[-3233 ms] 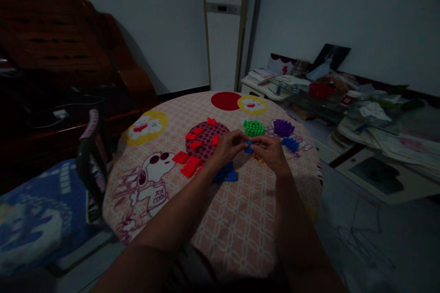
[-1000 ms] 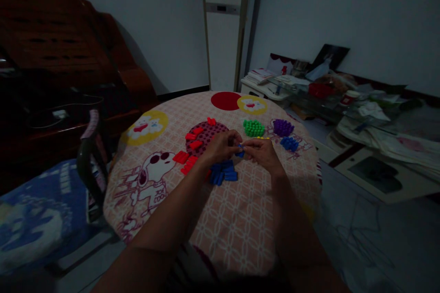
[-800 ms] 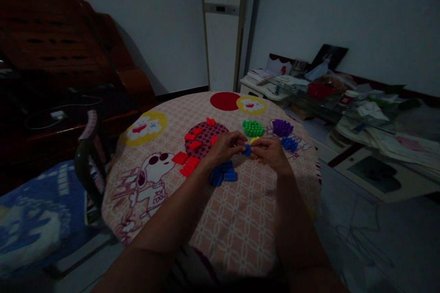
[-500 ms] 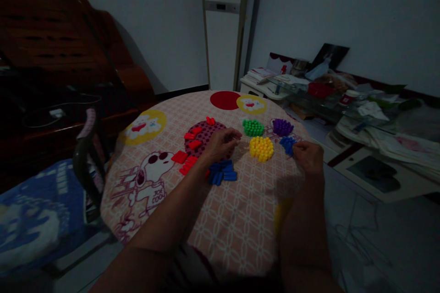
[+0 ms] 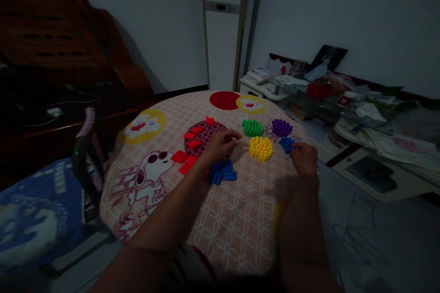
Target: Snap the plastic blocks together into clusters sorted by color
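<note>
Right hand point(image 5: 304, 157) has moved from the left hand point(image 5: 221, 143) to blue pieces point(image 5: 285, 144) at its left, apparently selecting; we cannot tell either grip.

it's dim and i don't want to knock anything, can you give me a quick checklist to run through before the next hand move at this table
1. Right hand at the small blue cluster: ok, fingertips at its near edge.
2. Right fingers gripping a piece: cannot tell, too small and dark.
3. Left hand holding nothing: cannot tell.
4. Green cluster apart from purple cluster: ok, cloth shows between.
5. Red pieces fully in view: not ok, left forearm hides some.
</note>
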`<state>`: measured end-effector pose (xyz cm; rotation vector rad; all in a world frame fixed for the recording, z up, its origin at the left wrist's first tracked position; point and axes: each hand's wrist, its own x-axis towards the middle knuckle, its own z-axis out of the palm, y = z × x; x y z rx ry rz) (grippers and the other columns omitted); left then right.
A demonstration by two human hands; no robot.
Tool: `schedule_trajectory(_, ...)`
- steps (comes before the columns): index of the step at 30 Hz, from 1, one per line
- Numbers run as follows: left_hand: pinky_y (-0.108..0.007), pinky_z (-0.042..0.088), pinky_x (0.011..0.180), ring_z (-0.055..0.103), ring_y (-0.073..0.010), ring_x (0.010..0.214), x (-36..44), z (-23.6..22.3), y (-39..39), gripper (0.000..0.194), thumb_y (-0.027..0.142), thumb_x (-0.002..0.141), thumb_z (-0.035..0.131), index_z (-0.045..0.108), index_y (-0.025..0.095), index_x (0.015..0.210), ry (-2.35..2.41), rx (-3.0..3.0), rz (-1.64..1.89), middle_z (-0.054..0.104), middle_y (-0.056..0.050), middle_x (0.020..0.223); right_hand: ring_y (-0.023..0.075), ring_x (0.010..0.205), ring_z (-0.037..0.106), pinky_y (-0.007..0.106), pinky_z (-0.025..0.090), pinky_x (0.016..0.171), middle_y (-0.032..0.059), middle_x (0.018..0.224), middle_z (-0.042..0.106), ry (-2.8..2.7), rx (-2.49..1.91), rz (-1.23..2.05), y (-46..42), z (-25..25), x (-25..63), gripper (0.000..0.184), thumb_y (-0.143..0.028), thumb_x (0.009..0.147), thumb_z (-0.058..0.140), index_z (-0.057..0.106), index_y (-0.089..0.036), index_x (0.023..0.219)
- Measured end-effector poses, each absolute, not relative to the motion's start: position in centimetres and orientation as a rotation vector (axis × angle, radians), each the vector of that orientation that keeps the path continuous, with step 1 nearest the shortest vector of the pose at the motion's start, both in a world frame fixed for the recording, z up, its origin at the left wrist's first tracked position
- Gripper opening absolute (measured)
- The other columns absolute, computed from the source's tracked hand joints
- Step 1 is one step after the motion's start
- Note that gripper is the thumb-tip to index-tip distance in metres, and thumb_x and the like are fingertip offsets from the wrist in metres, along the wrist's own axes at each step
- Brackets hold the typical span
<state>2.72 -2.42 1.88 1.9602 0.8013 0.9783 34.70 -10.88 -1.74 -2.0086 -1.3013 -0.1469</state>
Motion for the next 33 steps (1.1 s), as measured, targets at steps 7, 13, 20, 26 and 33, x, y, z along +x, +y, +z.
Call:
schedule_trajectory(7,-0.026,0.052,0.068,0.067,-0.0166,0.074,2.4,1.6,-2.0,0.025,0.028,0.08,0.062,0.071,0.013,0.098,0.767,1.965,0.997,0.073,-0.006,0.085,0.0249,0.072,0.067,0.034,0.048,0.07,0.0123,0.076,0.074,-1.263,-1.977,-0.202,-10.5,-2.2,34.9,0.032,-0.023,0.067,0.052,0.078,-0.014,0.084)
schedule_trajectory(13,-0.023,0.046,0.065,0.065,-0.0159,0.071,-0.5,2.2,-0.9,0.015,0.02,0.073,0.066,0.075,0.017,0.085,0.848,2.181,0.754,0.074,-0.002,0.079,0.0244,0.066,0.065,0.034,0.047,0.066,0.0101,0.069,0.072,-1.156,-1.917,-0.288,-10.2,-2.1,34.5,0.033,-0.024,0.067,0.051,0.077,-0.013,0.084)
schedule_trajectory(20,-0.023,0.04,0.061,0.066,-0.0187,0.076,-0.1,2.4,-2.2,0.022,0.02,0.063,0.08,0.076,0.02,0.085,1.01,2.464,0.107,0.074,-0.002,0.082,0.0207,0.063,0.063,0.032,0.048,0.066,0.0067,0.068,0.071,-1.145,-1.679,-0.253,-9.7,-0.7,31.1,0.023,-0.029,0.07,0.057,0.075,-0.016,0.076)
schedule_trajectory(26,-0.023,0.043,0.064,0.063,-0.016,0.075,1.1,2.5,-2.6,0.022,0.018,0.071,0.072,0.069,0.015,0.092,0.935,2.357,0.224,0.072,-0.003,0.084,0.0178,0.059,0.061,0.031,0.05,0.061,0.0045,0.07,0.07,-1.209,-1.495,0.189,-9.3,0.0,27.4,0.026,-0.037,0.072,0.068,0.076,-0.015,0.083)
schedule_trajectory(33,-0.021,0.042,0.05,0.057,-0.011,0.05,3.2,1.5,-2.1,0.022,0.03,0.071,0.073,0.059,0.015,0.079,0.882,1.632,0.946,0.061,0.003,0.06,0.0165,0.07,0.064,0.029,0.053,0.067,0.0025,0.084,0.071,-1.606,-1.239,0.615,-8.9,1.0,21.1,0.04,-0.038,0.072,0.079,0.074,-0.019,0.108)
